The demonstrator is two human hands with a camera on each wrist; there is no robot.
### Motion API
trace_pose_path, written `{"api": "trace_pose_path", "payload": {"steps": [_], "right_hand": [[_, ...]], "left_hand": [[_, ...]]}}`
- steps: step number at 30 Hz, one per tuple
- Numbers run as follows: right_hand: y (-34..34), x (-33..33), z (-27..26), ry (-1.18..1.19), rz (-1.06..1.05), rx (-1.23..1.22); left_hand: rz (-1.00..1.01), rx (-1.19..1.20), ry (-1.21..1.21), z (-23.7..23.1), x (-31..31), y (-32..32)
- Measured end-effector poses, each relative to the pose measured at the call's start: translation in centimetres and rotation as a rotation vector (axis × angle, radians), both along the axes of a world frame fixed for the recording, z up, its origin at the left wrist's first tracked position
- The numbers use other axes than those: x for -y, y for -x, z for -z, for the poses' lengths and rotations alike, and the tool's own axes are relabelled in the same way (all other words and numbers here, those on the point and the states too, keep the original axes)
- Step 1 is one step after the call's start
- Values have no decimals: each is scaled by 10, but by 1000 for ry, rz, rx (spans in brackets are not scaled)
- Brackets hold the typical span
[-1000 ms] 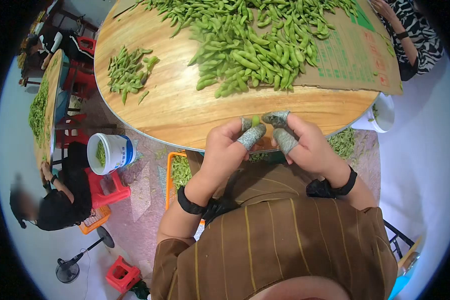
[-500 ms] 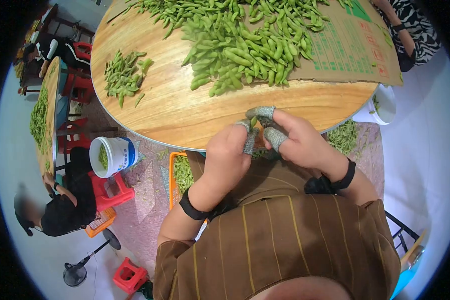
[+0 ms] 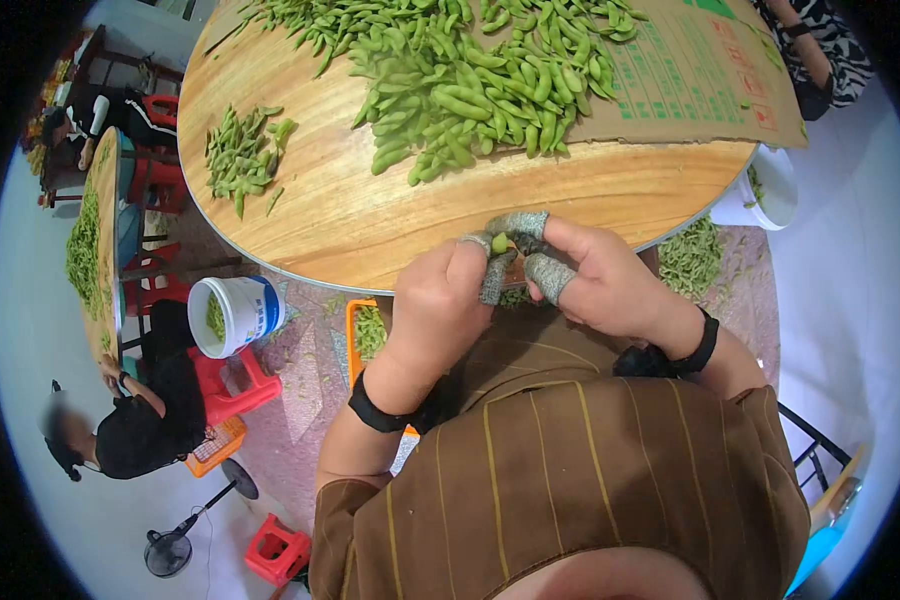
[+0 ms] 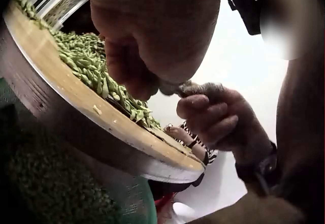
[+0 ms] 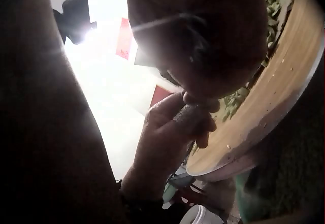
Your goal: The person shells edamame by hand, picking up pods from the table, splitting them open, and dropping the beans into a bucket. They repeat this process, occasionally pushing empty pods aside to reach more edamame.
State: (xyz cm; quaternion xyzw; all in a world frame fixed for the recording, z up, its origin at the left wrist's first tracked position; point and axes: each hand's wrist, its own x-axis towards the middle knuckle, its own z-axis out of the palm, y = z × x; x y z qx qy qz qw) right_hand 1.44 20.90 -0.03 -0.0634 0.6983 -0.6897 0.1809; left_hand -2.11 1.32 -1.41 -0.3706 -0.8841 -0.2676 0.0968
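Note:
Both hands meet just over the near edge of the round wooden table (image 3: 350, 220), their thumbs and forefingers wrapped in grey finger covers. A small green soybean pod (image 3: 500, 242) shows between the fingertips. My left hand (image 3: 438, 300) pinches it, and my right hand (image 3: 610, 278) grips at it from the other side. In the left wrist view the right hand (image 4: 218, 117) has its lower fingers curled in, while its covered fingertip meets the left one. The right wrist view is dark, and the left hand (image 5: 167, 132) there hides the pod.
A large heap of pods (image 3: 470, 100) lies ahead, partly on flattened cardboard (image 3: 690, 90). A smaller pile (image 3: 238, 160) sits at the left. White buckets (image 3: 232, 325) flank the table, and an orange crate (image 3: 354, 345) stands below. Other people sit at left and far right.
One second ago the hands were slightly apart, with the pod sticking up from the left fingertips. The right fingers have since come in to the left and closed around it.

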Motion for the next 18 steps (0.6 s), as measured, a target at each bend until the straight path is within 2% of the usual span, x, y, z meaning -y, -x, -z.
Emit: {"api": "trace_pose_path", "payload": {"steps": [1,2,3,5,7,9,10,12,14,18], "right_hand": [[0,-1,-2,2,2,0],[1,-4,-7,107,1,168],[1,-7,-9,211,-1,337],[1,-13,-9,298,0,421],[0,-12,-7,383,-3,500],[-4,-5,0,-371,241,-307],[-3,-4,2,-373,243,-307],[0,-4,5,-641,185,-754],[1,-4,5,-655,126,-718],[2,-6,5,-669,5,-652]], "left_hand": [[-39,265,-136,-2,-2,-4],[-77,530,-271,-4,-4,-6],[-74,531,-269,-5,-2,-4],[-7,1631,-1015,-6,3,-1],[40,1660,-1042,-3,1,-4],[-46,1383,-720,-4,-3,-4],[-69,1343,-572,-4,-4,-4],[-17,1268,-500,-4,-6,-7],[29,1037,-262,-9,-6,-7],[181,963,-231,-15,-2,-12]]}}
